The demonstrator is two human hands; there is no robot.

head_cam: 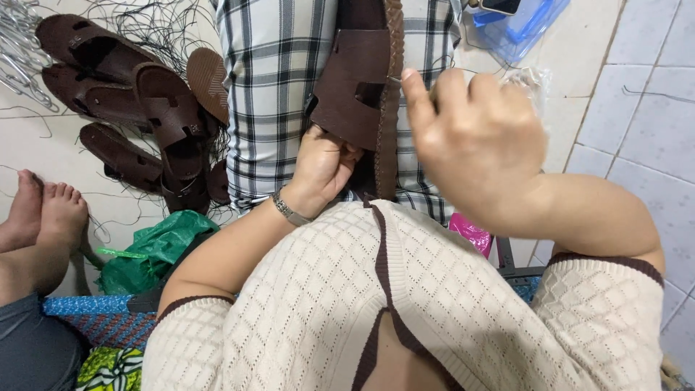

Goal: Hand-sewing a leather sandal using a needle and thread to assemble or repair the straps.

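Right hand (478, 137) pinched shut by brown sandal (362, 94); left hand (322, 168) fingers grasping its edge

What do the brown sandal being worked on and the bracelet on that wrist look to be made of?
The brown sandal looks like leather or imitation leather: a matte, smooth dark brown strap with cut slots and a plaited edge. Which of the two cannot be told. The bracelet on the left hand looks like metal: silvery, shiny links.

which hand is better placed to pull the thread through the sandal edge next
Probably the right hand: it is raised beside the braided edge of the brown sandal, fingers pinched together. The left hand grips the sandal's lower end, steadying it.
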